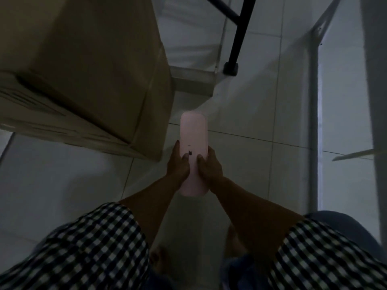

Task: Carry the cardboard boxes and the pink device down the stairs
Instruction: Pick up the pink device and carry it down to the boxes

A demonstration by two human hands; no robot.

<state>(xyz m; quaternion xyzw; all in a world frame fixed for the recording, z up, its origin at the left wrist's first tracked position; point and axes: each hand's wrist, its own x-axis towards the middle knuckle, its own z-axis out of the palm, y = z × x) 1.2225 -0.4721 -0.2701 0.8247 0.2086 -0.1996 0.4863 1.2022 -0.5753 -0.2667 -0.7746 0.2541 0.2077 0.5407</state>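
A pink device, a long rounded slab with a small dark mark on top, is held out in front of me above the tiled floor. My left hand grips its left side and my right hand grips its right side, thumbs on top. A large cardboard box stands on the floor at the upper left, close beside the device; a second box seems stacked under it, its edge showing at the lower left.
A step edge of the white stairs lies just beyond the box. A black post with a foot stands on it. A white metal frame runs along the right. My bare feet show below on the pale tiles.
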